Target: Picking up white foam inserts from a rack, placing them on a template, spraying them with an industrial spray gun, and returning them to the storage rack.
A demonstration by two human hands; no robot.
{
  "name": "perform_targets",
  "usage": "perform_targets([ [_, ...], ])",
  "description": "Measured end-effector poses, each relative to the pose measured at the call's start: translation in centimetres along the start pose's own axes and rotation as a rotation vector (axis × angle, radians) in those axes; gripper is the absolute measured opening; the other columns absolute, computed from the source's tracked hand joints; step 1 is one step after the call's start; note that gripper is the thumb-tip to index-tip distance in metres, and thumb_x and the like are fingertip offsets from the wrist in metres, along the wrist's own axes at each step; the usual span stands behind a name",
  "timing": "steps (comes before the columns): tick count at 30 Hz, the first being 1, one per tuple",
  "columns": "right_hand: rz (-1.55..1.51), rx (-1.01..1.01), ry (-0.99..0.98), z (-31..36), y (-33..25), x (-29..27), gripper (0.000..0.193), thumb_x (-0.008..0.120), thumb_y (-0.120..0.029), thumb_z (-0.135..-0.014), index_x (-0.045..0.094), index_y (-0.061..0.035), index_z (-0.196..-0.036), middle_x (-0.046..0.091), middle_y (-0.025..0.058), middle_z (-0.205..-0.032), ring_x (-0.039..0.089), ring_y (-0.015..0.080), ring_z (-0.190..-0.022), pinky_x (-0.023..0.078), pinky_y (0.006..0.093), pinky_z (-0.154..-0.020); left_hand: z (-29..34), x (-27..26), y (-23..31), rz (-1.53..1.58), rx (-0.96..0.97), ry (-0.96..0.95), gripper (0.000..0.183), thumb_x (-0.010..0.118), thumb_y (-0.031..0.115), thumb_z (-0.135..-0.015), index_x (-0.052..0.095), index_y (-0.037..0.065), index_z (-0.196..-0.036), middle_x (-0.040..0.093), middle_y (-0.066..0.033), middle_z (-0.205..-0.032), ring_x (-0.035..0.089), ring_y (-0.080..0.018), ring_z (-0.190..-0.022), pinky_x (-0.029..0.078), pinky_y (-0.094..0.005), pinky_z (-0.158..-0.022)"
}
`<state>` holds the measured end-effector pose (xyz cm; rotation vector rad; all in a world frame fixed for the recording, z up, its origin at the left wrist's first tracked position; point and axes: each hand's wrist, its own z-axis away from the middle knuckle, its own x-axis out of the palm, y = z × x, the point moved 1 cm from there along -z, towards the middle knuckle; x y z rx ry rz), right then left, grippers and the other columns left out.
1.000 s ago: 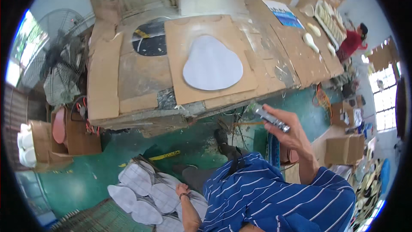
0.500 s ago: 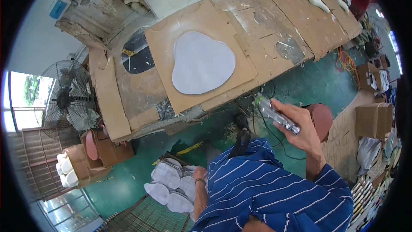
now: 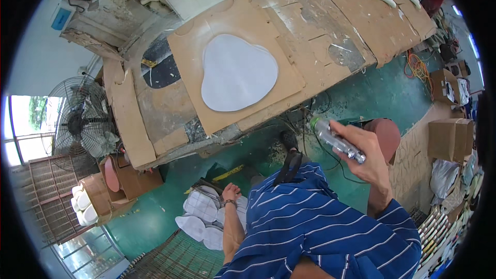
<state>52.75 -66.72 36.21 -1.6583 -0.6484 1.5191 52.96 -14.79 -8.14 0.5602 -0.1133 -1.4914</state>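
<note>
My right hand (image 3: 364, 147) is wrapped around a shiny silver spray gun (image 3: 333, 137) with a green tip, held in the air off the table's front edge. The green tip points up and left, toward the table. My left hand (image 3: 231, 192) is low at my left side with its fingers curled and nothing visible in them. Just beside and below it, white rounded pads (image 3: 201, 204) are laid on a wire rack. On the table a white three-lobed sheet (image 3: 238, 72) lies flat on a cardboard panel (image 3: 188, 39), with a slightly offset edge showing beneath its right side.
A cardboard-covered table (image 3: 325, 67) spans the far side. Beyond the left end stand a large fan (image 3: 77, 124) and a box with white pads (image 3: 82, 204). Dark hoses (image 3: 341, 173) hang near my right hand. A red-brown round-topped object (image 3: 385, 137) stands right of it.
My left hand has risen from the white pads and moved forward and slightly left. My right hand still holds the spray gun in nearly the same place. The view has shifted slightly.
</note>
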Motion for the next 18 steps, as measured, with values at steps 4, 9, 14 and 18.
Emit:
perform_targets([
  [4,0.044,0.039,0.16,0.2,0.2,-1.2,0.064,0.072,0.009,-0.072,0.061,0.0002,-0.134,0.07,0.0221,-0.11,0.069,0.0395,-0.099,0.054,0.0384,-0.085,-0.6,-0.8,-3.1,-0.022,-0.079,-0.034,0.04,0.064,0.013,-0.096,0.057,0.01,-0.135,0.071,-0.0088,-0.098,0.07,-0.0234,-0.082,0.058,-0.0507,-0.07],
  [9,0.037,0.102,-0.056,1.1,-0.7,-0.8,0.064,0.075,0.007,-0.073,0.061,-0.0001,-0.135,0.07,0.0207,-0.108,0.069,0.0377,-0.095,0.054,0.0377,-0.082,-1.6,-1.9,-5.5,-0.002,-0.112,-0.155,0.042,0.06,0.016,-0.093,0.056,0.013,-0.135,0.069,-0.0084,-0.101,0.069,-0.0261,-0.084,0.057,-0.0522,-0.074],
  [14,-0.087,-0.033,-0.17,-0.6,-2.1,2.4,0.067,0.073,0.008,-0.071,0.061,-0.0013,-0.136,0.07,0.0212,-0.107,0.069,0.0389,-0.094,0.054,0.0383,-0.08,-0.6,-1.8,-5.1,0.0,-0.1,-0.052,0.044,0.061,0.015,-0.092,0.056,0.014,-0.136,0.069,-0.0082,-0.102,0.069,-0.0253,-0.085,0.057,-0.0526,-0.075],
  [18,-0.058,-0.093,-0.16,-3.5,-2.8,3.5,0.071,0.069,0.009,-0.068,0.06,-0.0019,-0.137,0.07,0.0228,-0.107,0.069,0.04,-0.093,0.054,0.0386,-0.08,-1.0,-1.6,-4.2,0.07,-0.078,-0.02,0.049,0.066,0.016,-0.089,0.056,0.016,-0.138,0.07,-0.0101,-0.107,0.069,-0.026,-0.089,0.056,-0.0563,-0.078],
])
